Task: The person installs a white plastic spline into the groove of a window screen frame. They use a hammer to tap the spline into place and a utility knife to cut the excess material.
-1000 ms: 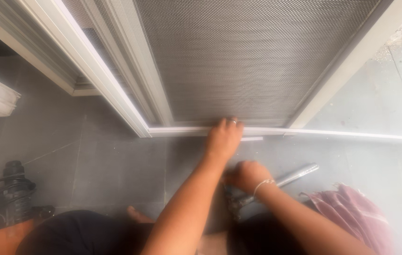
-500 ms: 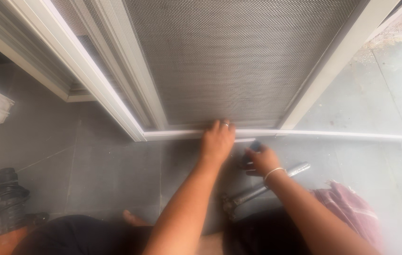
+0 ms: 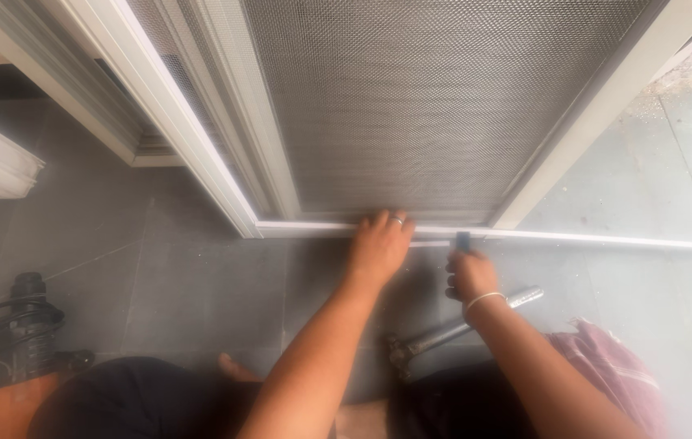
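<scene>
Pressing white strip point(image 3: 524, 236) into the mesh door's point(image 3: 411, 106) bottom edge. Left hand point(image 3: 380, 244) flat, fingers together, holding it down. Right hand point(image 3: 469, 275) closed around small dark tool point(image 3: 464, 241). Next, probably pushing rightward along the strip.

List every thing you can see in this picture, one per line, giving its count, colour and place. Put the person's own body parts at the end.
mesh screen panel: one, grey mesh in a white frame, upper middle, standing on the floor
bottom rail: one, white, along the foot of the panel
floor tiles: many, dark grey, across the lower half
metal tool: one, silver, lying on the floor beneath the right forearm
cloth: one, pinkish striped, lower right
power tool with cord: one, black and orange, lower left
left hand: one, wears a ring, fingers pressed on the bottom rail
right hand: one, bracelet at the wrist, grips a small dark object at the rail
</scene>
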Tool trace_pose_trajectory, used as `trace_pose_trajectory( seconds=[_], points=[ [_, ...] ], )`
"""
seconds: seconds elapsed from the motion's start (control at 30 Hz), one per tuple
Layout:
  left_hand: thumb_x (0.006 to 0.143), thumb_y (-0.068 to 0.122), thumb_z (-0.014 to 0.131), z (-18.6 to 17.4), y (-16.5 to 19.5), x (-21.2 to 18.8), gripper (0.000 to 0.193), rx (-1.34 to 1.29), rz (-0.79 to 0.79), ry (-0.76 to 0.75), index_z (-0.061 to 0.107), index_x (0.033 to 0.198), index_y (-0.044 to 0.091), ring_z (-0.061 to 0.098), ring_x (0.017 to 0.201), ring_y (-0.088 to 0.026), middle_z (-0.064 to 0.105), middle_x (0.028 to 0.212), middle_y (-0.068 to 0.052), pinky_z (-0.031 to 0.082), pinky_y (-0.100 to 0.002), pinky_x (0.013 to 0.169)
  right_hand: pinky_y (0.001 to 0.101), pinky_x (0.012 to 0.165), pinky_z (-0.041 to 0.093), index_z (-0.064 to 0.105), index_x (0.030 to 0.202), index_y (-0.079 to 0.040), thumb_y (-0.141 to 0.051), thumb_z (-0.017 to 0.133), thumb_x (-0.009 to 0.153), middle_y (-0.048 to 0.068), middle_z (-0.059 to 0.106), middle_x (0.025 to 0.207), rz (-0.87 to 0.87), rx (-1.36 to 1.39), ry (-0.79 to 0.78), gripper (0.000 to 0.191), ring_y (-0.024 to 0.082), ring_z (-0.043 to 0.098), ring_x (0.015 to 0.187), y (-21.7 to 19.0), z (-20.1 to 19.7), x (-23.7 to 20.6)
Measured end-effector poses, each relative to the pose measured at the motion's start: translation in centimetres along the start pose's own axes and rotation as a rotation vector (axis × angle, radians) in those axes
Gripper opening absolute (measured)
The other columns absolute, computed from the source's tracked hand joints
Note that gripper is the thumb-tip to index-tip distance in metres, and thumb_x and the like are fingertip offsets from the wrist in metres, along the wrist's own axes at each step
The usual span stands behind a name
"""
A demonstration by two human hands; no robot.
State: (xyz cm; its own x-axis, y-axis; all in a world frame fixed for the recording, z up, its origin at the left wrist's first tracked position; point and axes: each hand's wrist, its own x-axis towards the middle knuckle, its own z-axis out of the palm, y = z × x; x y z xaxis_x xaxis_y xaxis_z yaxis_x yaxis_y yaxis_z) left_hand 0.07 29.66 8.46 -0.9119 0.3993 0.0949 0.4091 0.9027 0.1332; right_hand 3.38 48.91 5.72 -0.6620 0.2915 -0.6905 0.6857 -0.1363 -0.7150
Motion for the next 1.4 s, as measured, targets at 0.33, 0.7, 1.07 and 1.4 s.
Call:
trace_pose_trajectory(
  seconds=[0.33, 0.7, 1.07, 1.4],
  points=[
    [0.098, 0.017, 0.052, -0.4, 1.1, -0.8, 0.027, -0.206, 0.020, 0.074, 0.068, 0.119, 0.014, 0.059, 0.125, -0.032, 0.067, 0.132, -0.013, 0.043, -0.056, 0.106, 0.0525, 0.085, 0.053, 0.059, 0.132, -0.016, -0.025, 0.067, 0.083, 0.023, 0.072, 0.109, -0.712, -0.710, 0.271, 0.050, 0.045, 0.067, 0.100, -1.8, 1.4, -3.5],
    [0.094, 0.031, 0.064, -7.8, -7.5, -9.7, 0.028, -0.068, -0.281, 0.019, 0.070, 0.116, 0.015, 0.056, 0.128, -0.031, 0.069, 0.125, -0.010, 0.031, -0.067, 0.109, 0.0528, 0.086, 0.055, 0.064, 0.122, -0.019, -0.052, 0.054, 0.101, 0.017, 0.075, 0.107, -0.501, -1.179, 0.238, 0.041, 0.041, 0.070, 0.103, -3.6, 0.1, -5.6],
    [0.084, 0.022, 0.081, -2.8, -12.5, -11.1, 0.037, -1.259, -0.785, 0.191, 0.072, 0.117, 0.007, 0.073, 0.084, -0.018, 0.077, 0.102, -0.007, 0.058, -0.032, 0.075, 0.0525, 0.093, 0.053, 0.065, 0.123, -0.016, -0.030, 0.053, 0.098, 0.019, 0.072, 0.117, -0.427, -1.173, 0.337, 0.031, 0.040, 0.066, 0.112, -3.7, -1.9, -4.0],
    [0.086, 0.017, 0.080, -2.5, -10.4, -10.7, 0.038, -1.687, -0.793, 0.293, 0.070, 0.118, -0.001, 0.071, 0.087, -0.015, 0.074, 0.103, -0.007, 0.060, -0.030, 0.075, 0.0541, 0.095, 0.051, 0.067, 0.113, -0.004, -0.025, 0.047, 0.101, 0.026, 0.072, 0.113, -0.507, -1.179, 0.313, 0.032, 0.045, 0.067, 0.108, -3.7, -0.4, -4.9]
  ],
)
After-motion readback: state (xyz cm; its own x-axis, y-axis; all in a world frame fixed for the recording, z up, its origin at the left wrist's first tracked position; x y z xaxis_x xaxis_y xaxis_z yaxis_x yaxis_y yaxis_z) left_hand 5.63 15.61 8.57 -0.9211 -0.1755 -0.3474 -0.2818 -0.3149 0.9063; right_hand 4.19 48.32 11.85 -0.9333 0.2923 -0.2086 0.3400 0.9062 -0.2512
